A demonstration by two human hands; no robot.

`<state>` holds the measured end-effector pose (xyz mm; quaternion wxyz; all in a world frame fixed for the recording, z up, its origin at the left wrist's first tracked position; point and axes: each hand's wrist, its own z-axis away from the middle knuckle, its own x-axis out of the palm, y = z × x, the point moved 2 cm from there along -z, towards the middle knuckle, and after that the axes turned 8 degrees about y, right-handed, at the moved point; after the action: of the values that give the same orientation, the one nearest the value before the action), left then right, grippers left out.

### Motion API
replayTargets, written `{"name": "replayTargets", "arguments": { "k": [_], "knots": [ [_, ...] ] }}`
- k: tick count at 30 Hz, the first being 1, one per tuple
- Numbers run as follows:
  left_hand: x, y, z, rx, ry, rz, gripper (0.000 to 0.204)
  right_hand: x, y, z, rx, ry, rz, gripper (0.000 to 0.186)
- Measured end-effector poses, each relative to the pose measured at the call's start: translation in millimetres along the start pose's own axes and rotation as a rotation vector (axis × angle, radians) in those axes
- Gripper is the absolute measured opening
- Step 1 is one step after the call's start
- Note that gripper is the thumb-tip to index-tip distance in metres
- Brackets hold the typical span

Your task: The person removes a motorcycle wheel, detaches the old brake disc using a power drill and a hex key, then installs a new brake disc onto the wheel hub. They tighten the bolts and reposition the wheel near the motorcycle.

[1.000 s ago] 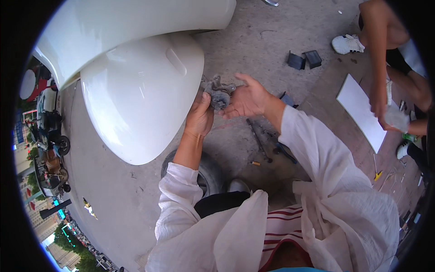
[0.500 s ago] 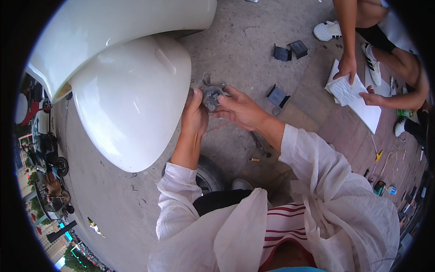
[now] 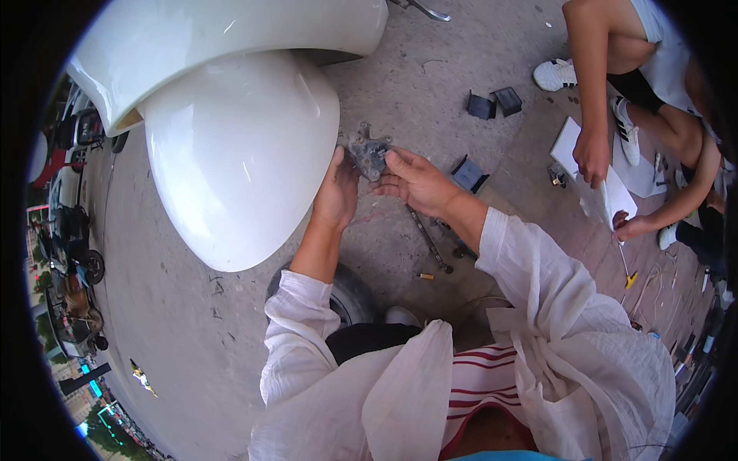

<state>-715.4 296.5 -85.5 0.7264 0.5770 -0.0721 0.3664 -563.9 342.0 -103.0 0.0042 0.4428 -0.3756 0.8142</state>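
Note:
A dirty grey metal part that looks like a brake caliper [image 3: 370, 159] is held up between my two hands, with a lug rising at its far end. My left hand [image 3: 336, 194] grips its left side, thumb up, close to the rim of a glossy white rounded fender [image 3: 238, 161]. My right hand [image 3: 423, 183] pinches the right side between thumb and fingers. The fender partly hides the ground beyond my left hand. Under my forearms, a wheel with a black tire [image 3: 355, 296] is partly covered by my left sleeve.
A larger white body panel [image 3: 231, 34] overhangs the fender. Black plastic pieces [image 3: 481, 106] lie on the concrete, with a long metal wrench [image 3: 428, 240] and a yellow lighter [image 3: 426, 276] nearer me. At right, a crouching person's hands [image 3: 592, 157] hold white sheets; a yellow-handled tool [image 3: 631, 280] lies nearby.
The caliper has been turned in my hands, so its round face no longer shows. The other person's lower hand has moved nearer me, with the white sheet. The whole view has shifted slightly.

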Motion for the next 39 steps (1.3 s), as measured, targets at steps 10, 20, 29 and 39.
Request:
{"name": "replayTargets", "arguments": {
  "k": [10,20,29,39],
  "knots": [
    [-1,-1,-1,-0.026,0.004,-0.014,0.039,2,-3,3,0.003,-0.023,0.028,0.046],
    [-3,2,1,-0.049,-0.044,0.117,0.038,19,16,7,-0.357,0.181,0.434,0.06],
    [-2,2,-1,-0.115,-0.101,0.154,0.05,29,18,13,-0.49,0.273,0.637,0.069],
    [2,0,-4,-0.123,-0.113,0.243,0.054,26,13,19,-0.676,0.296,0.749,0.055]
  ]
}}
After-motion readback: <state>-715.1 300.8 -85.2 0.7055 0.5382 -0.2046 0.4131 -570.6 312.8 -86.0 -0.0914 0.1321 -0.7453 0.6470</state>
